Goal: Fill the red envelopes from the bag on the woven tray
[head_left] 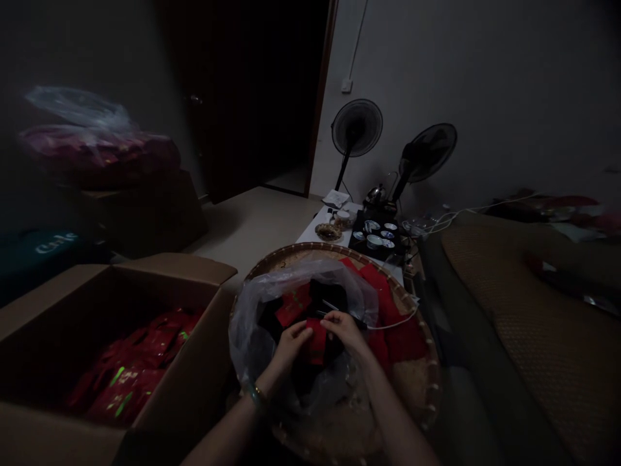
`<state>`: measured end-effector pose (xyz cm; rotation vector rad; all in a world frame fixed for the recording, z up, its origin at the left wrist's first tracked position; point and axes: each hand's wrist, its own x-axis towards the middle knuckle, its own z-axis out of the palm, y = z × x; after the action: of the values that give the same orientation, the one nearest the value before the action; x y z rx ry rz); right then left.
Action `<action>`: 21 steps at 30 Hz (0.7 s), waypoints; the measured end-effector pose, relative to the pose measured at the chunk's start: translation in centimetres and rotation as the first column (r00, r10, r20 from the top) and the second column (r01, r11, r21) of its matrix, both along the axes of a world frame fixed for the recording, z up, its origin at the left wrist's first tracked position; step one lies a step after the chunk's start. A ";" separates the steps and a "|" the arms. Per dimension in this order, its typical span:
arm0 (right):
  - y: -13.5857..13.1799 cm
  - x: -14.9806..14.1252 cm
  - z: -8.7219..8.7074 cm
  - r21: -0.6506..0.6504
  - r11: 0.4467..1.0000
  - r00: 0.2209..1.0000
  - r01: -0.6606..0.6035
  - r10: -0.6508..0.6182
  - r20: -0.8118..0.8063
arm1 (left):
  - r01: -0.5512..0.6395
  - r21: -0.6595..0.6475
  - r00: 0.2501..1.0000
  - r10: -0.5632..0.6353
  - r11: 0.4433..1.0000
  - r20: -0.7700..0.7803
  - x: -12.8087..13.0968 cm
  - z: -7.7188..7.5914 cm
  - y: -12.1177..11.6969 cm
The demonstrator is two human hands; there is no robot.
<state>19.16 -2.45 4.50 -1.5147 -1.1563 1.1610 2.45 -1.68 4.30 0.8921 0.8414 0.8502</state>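
Both hands meet over a round woven bamboo tray (334, 446), working on a small red cloth piece (316, 346). My left hand (291, 343), with a bracelet at the wrist, pinches its left side. Fingers of my right hand (343, 329) are closed at its upper right edge. Just behind the right hand show a thin metallic tool (330, 305) and a dark handle, whose kind I cannot make out. A white cord (395, 323) runs off to the right. Around the hands spreads a clear plastic bag (247, 323) with black and red pieces. More red cloth (383, 291) lies on the tray's right.
An open cardboard box (179, 265) on the left contains red packets (126, 382). Beyond the tray are a black tea tray with small cups (374, 241), a kettle (376, 194) and two fans (357, 128). A woven mat (514, 310) is at right. The room is dim.
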 end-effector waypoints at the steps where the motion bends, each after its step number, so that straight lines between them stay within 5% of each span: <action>1: 0.2 0.2 -0.2 0.006 1.000 1.000 0.011 -0.011 0.001 | 0.055 -0.026 0.998 -0.054 0.998 0.018 0.0 -0.3 -0.1; 5: 1.1 2.1 -0.8 0.161 0.982 0.956 0.102 -0.141 0.257 | 0.104 -0.136 0.993 -0.110 0.985 -0.036 0.0 -1.3 -0.2; 9: 1.3 3.7 -1.6 0.152 0.988 0.609 0.021 -0.133 0.782 | 0.100 -0.170 0.992 -0.112 0.980 -0.061 -0.1 -1.4 0.0; 11: 1.2 3.8 -2.1 0.056 0.998 0.455 -0.027 -0.038 0.890 | 0.115 -0.170 0.990 -0.127 0.979 -0.066 -0.1 -1.2 0.1; 13: 1.2 3.9 -2.5 0.020 0.998 0.399 -0.053 0.002 0.917 | 0.130 -0.167 0.988 -0.142 0.977 -0.064 -0.2 -1.1 0.1; 16: 1.5 4.6 -2.4 0.070 0.996 0.484 -0.057 -0.033 0.874 | 0.149 -0.183 0.985 -0.162 0.972 -0.060 -0.4 -1.3 0.2; 21: 1.7 6.7 -0.6 0.156 0.983 0.851 -0.099 0.003 0.525 | 0.182 -0.194 0.981 -0.193 0.964 -0.036 -0.2 -1.8 0.4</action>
<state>25.89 -0.76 3.92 -1.7195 -1.6239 0.6587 2.22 -1.29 2.47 0.8151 0.8550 0.5725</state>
